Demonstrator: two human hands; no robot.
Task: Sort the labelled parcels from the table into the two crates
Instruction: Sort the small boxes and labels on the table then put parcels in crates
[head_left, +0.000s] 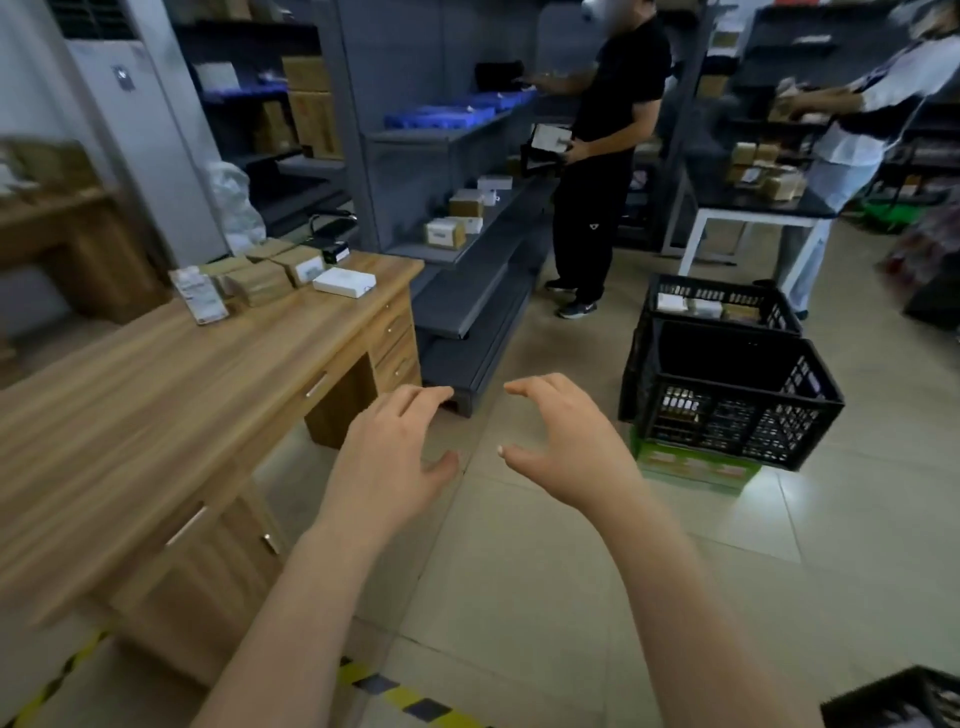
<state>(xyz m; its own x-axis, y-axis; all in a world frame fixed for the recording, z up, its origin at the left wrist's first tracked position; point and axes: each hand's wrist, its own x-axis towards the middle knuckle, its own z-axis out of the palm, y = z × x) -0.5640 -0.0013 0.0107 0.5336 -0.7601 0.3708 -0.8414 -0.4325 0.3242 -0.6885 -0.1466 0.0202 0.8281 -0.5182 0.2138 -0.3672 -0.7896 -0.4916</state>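
Brown and white parcels lie grouped at the far end of the table, at ten o'clock; the crates stand at two o'clock. I judge that a pick is about to begin: the next move is to reach to one parcel. The left hand and the right hand hover, fingers half-open and curved, holding and touching nothing.

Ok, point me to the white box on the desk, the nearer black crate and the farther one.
white box (344, 282): head view, on its top face.
nearer black crate (727, 431): head view, on its front mesh wall.
farther black crate (727, 295): head view, on its far wall.
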